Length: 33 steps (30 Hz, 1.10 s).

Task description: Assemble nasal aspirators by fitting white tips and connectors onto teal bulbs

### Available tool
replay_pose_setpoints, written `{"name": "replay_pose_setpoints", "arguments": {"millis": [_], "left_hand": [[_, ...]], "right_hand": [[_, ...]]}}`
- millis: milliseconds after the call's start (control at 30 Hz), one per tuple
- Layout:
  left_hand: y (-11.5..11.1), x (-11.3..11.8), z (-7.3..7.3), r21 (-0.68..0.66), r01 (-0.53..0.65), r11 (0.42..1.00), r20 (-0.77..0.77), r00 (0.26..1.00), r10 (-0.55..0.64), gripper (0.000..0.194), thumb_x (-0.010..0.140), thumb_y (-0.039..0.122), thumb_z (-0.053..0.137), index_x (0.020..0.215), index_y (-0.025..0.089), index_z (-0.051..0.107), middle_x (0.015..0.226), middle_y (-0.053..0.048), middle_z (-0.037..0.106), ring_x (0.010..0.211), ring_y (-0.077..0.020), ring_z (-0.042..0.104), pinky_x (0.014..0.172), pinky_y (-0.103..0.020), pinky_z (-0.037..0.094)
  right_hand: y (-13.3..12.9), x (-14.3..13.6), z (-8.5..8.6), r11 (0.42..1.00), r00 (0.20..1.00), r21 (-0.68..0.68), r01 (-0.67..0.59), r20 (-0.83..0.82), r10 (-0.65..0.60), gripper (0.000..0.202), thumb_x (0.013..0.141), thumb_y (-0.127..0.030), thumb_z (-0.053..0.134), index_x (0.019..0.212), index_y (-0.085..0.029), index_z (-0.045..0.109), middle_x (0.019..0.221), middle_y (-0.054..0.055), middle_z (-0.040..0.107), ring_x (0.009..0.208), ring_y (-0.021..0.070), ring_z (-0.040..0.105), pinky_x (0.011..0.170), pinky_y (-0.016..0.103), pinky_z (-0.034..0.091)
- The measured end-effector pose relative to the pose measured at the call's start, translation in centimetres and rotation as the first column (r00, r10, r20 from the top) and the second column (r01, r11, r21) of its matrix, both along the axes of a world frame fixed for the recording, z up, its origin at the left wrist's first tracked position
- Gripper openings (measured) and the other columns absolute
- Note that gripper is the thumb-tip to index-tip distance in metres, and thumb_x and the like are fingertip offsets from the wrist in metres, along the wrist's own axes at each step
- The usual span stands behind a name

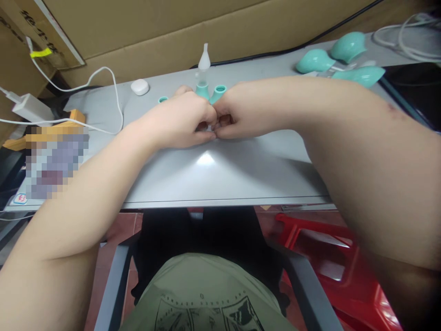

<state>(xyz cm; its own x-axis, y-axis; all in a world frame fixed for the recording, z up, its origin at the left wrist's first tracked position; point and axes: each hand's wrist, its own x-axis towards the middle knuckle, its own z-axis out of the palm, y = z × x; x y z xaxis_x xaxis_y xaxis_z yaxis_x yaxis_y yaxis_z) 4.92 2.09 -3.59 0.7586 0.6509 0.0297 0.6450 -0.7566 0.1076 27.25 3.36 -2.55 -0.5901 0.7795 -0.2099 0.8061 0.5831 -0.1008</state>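
Observation:
My left hand and my right hand meet over the desk, fingertips pinched together. Between them shows a sliver of something small and pale, mostly covered by the fingers; I cannot make out what it is. Just behind the hands stands a teal bulb topped by a clear part and a white pointed nozzle. To its right is a teal piece with an open round mouth, its lower part hidden by my right hand. Another teal ring-shaped mouth peeks out behind my left wrist.
Several teal bulbs lie at the back right, near a dark flat device and coiled white cable. A small white rounded case, a charger and a wooden stand are on the left. A red stool stands below.

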Motion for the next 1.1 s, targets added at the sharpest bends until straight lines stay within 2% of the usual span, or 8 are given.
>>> {"name": "replay_pose_setpoints", "arguments": {"millis": [100,300,533,667,767,900,1000,1100], "left_hand": [[0.06,-0.04,-0.06,0.007,-0.002,1.0,-0.001,1.0,0.002,0.024,0.109,0.038,0.067,0.099,0.025,0.085,0.099,-0.004,0.085,0.095,-0.0274,0.074,0.125,-0.055,0.049],[0.1,-0.09,-0.09,0.013,0.015,1.0,0.002,1.0,-0.016,0.024,0.108,0.039,0.067,0.098,0.025,0.085,0.099,-0.004,0.085,0.092,-0.0268,0.072,0.125,-0.056,0.051],[0.21,-0.22,-0.23,0.004,0.013,1.0,0.02,1.0,-0.013,0.024,0.107,0.038,0.067,0.099,0.026,0.086,0.1,-0.005,0.085,0.094,-0.0281,0.073,0.127,-0.057,0.049],[0.3,-0.32,-0.28,0.003,0.025,1.0,0.029,0.999,-0.025,0.025,0.107,0.039,0.067,0.099,0.025,0.086,0.098,-0.005,0.085,0.093,-0.0272,0.071,0.123,-0.055,0.052],[0.2,-0.21,-0.18,0.0,0.01,1.0,0.018,1.0,-0.01,0.024,0.108,0.039,0.067,0.098,0.025,0.085,0.098,-0.005,0.085,0.093,-0.0272,0.071,0.121,-0.054,0.052],[0.09,-0.08,-0.09,0.001,-0.003,1.0,0.002,1.0,0.003,0.023,0.108,0.037,0.068,0.097,0.025,0.084,0.1,-0.005,0.085,0.092,-0.0273,0.072,0.125,-0.056,0.049],[0.18,-0.21,-0.2,0.013,0.015,1.0,0.006,1.0,-0.015,0.024,0.108,0.039,0.067,0.098,0.025,0.085,0.098,-0.005,0.085,0.09,-0.0264,0.071,0.122,-0.055,0.052],[0.25,-0.33,-0.3,0.022,0.028,0.999,0.019,0.999,-0.028,0.025,0.108,0.04,0.066,0.098,0.025,0.085,0.094,-0.004,0.083,0.09,-0.026,0.07,0.119,-0.054,0.054]], "right_hand": [[0.03,0.0,-0.07,1.0,1.0,-0.008,0.027,0.017,-0.026,0.046,0.113,-0.058,0.075,0.099,-0.016,0.083,0.088,0.01,0.07,0.098,0.0311,0.075,0.088,0.045,0.054],[0.5,0.48,-0.46,0.996,0.996,0.043,-0.083,0.017,0.083,0.049,0.112,-0.065,0.071,0.104,-0.019,0.086,0.084,0.01,0.069,0.09,0.0298,0.073,0.082,0.043,0.054],[0.17,0.2,-0.16,1.0,0.998,0.018,-0.007,0.061,0.006,0.046,0.114,-0.059,0.07,0.104,-0.017,0.085,0.089,0.011,0.071,0.095,0.031,0.074,0.085,0.044,0.054],[0.38,0.34,-0.27,0.998,0.998,0.042,-0.052,0.025,0.051,0.052,0.112,-0.067,0.072,0.1,-0.018,0.083,0.079,0.009,0.066,0.084,0.0278,0.071,0.079,0.043,0.053],[0.46,0.42,-0.37,0.993,0.995,0.076,-0.087,0.047,0.084,0.057,0.114,-0.071,0.067,0.099,-0.018,0.083,0.079,0.008,0.067,0.078,0.0251,0.068,0.076,0.042,0.052],[0.21,0.26,-0.24,0.996,0.996,0.062,-0.063,0.072,0.058,0.049,0.115,-0.062,0.068,0.104,-0.017,0.085,0.085,0.009,0.071,0.086,0.0271,0.071,0.081,0.042,0.053],[0.08,0.13,-0.11,0.998,0.996,0.046,-0.041,0.085,0.037,0.042,0.114,-0.055,0.069,0.105,-0.018,0.086,0.089,0.01,0.072,0.093,0.0299,0.073,0.084,0.043,0.053],[0.1,0.11,-0.08,0.997,0.996,0.05,-0.054,0.076,0.05,0.041,0.114,-0.056,0.07,0.105,-0.019,0.086,0.087,0.01,0.071,0.093,0.0305,0.073,0.084,0.043,0.053]]}}
